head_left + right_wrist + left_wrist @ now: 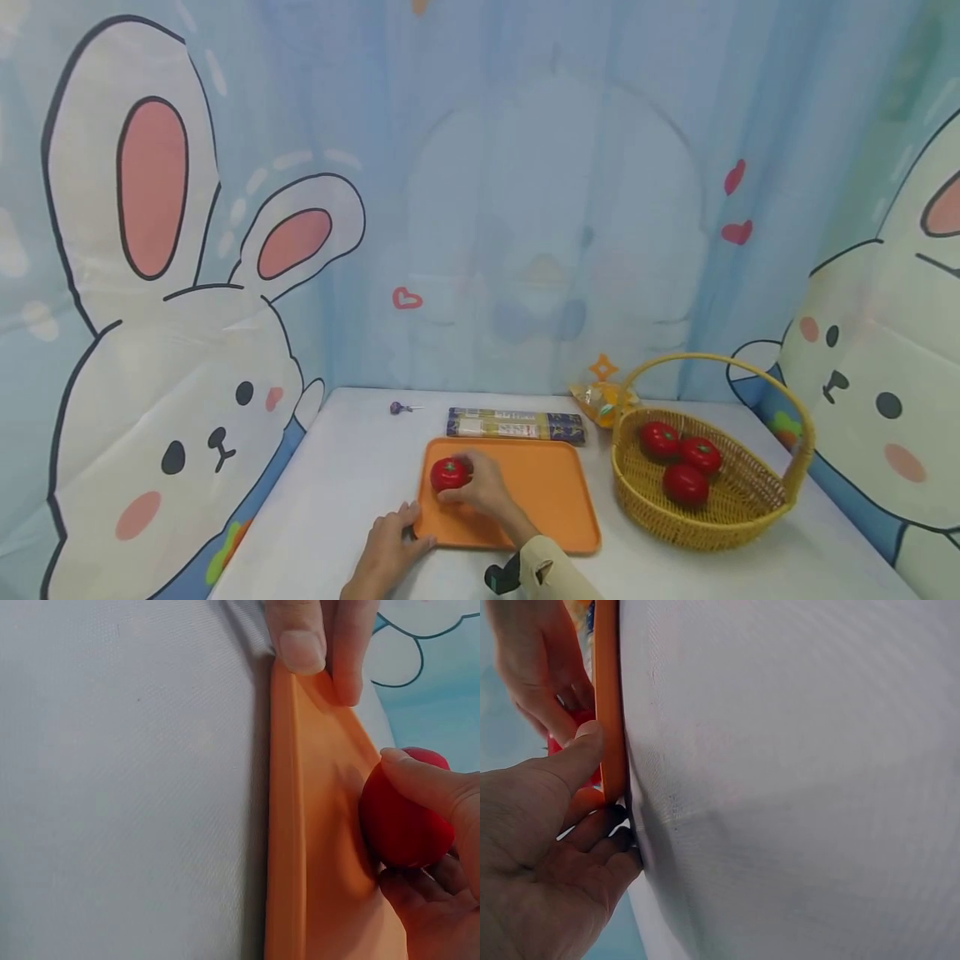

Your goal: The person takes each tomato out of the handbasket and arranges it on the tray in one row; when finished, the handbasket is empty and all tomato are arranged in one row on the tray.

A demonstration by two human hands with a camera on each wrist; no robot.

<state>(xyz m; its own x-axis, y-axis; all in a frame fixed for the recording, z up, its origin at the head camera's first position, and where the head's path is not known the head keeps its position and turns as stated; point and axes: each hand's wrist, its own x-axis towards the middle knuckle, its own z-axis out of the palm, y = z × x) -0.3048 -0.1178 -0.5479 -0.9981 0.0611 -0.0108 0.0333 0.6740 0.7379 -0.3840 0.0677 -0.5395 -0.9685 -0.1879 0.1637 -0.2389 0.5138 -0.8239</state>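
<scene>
My right hand (483,486) grips a red toy tomato (447,473) over the left part of a shallow orange tray (540,500). In the right wrist view, thumb and fingers hold the tomato (405,814) from opposite sides, close over the tray floor (337,847). At the tray's near left corner, my left hand (390,542) holds the rim. The left wrist view has its thumb on the near rim (610,690) and the other fingers (604,832) bent around the corner. Part of the tomato is hidden behind the tray wall there.
To the right stands a yellow woven basket (675,533) with a tall handle, holding three red toy tomatoes (701,455). Behind the tray lie long blue-and-gold packs (517,425), a shiny yellow bag (600,402) and a small lollipop (397,407). A printed curtain backs the white table (337,467).
</scene>
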